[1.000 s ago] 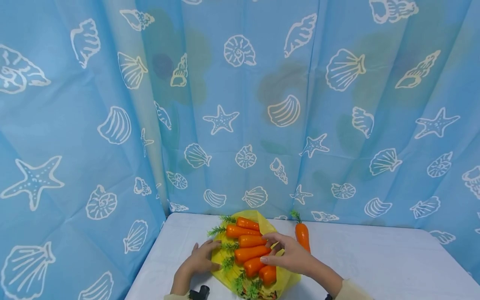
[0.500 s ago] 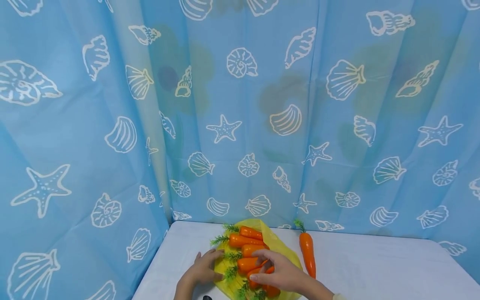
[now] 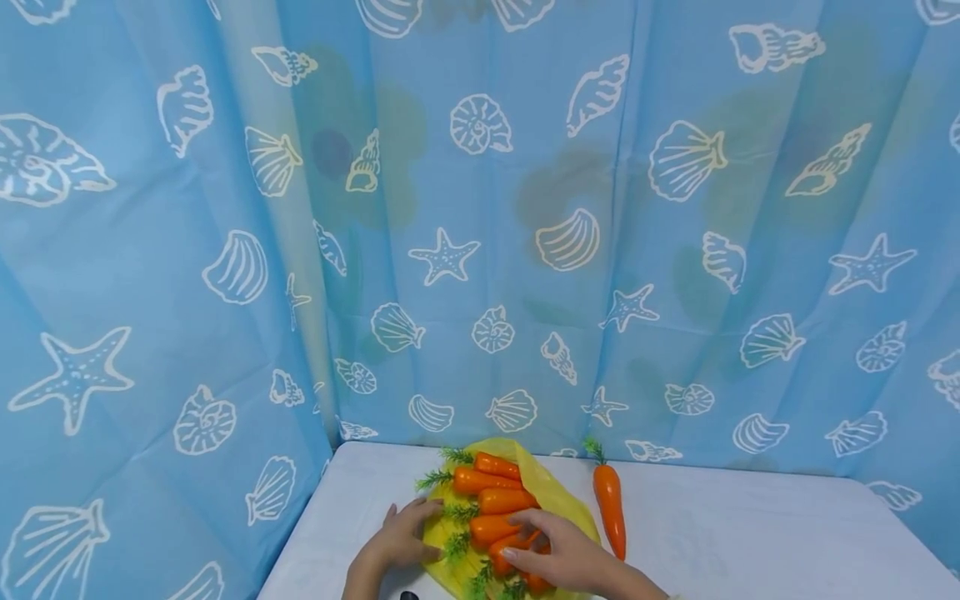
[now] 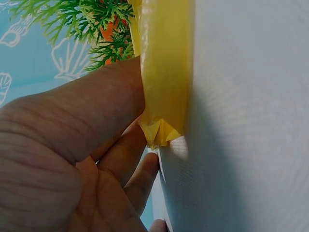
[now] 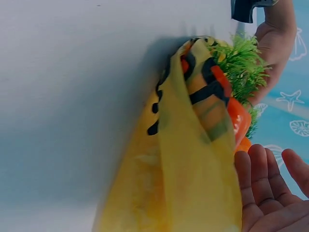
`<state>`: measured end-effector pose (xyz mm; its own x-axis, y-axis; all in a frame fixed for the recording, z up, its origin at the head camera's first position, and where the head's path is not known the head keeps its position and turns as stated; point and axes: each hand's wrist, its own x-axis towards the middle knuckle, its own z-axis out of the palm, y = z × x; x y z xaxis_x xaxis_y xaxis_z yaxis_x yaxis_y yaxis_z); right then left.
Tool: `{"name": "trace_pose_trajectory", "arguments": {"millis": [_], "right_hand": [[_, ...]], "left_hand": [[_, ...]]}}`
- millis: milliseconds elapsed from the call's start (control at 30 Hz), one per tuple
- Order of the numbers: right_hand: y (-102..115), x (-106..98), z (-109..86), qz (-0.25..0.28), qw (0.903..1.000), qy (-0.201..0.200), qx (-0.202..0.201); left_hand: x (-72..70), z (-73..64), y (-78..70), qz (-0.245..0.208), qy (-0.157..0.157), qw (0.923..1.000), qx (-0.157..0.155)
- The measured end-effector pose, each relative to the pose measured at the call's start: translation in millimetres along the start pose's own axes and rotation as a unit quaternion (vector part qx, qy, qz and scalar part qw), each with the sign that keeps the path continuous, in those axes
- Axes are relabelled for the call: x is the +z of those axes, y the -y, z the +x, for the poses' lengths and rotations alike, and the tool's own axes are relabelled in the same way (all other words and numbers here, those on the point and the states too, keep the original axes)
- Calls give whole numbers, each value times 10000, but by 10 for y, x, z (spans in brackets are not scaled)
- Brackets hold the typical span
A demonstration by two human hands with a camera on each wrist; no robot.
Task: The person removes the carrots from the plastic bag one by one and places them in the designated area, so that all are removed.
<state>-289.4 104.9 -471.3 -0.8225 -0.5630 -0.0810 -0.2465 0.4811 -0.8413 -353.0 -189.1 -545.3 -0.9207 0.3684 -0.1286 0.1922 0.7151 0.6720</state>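
Note:
In the head view, several orange toy carrots (image 3: 502, 501) with green tops lie side by side in a yellow plastic bag (image 3: 558, 500) on the table. My left hand (image 3: 397, 537) is at the bag's left edge, beside the leafy tops. In the left wrist view its thumb touches the yellow plastic (image 4: 166, 63) and the fingers reach along behind. My right hand (image 3: 562, 554) is over the nearer carrots, fingers loosely bent, gripping nothing that I can see. The right wrist view has this hand (image 5: 270, 188) palm visible next to the bag (image 5: 203, 183), which carries dark printed marks.
One loose carrot (image 3: 611, 508) lies right of the bag on the white-covered table (image 3: 750, 533). A blue curtain (image 3: 487, 192) with shell and starfish prints hangs behind and to the left. A small black object (image 3: 408, 595) shows at the bottom edge.
The right hand has come nearer and slightly left over the carrots, uncovering the loose carrot's tip. The left hand stays at the bag's edge. The head view has tilted up a little.

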Motion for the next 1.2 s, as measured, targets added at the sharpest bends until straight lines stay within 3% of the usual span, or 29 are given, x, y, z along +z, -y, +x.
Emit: {"name": "trace_pose_trajectory", "arguments": {"millis": [400,700,967,1200], "right_hand": [[-93,-85,-55,-135,9997,-115,161],[-266,-108,1,-207,9997,134,-82],[-217,-35,-98,51,9993,67,368],[-234,-25,-93,0,9995,41,303]], "left_hand": [[-46,9,-65,-67,-32,9997,-235],[-71,-10,-57,-32,-62,9999,-77],[-27,-40,-35,-97,-32,9999,-81],[-36,-46,-52,-93,-39,9999,-131]]}}
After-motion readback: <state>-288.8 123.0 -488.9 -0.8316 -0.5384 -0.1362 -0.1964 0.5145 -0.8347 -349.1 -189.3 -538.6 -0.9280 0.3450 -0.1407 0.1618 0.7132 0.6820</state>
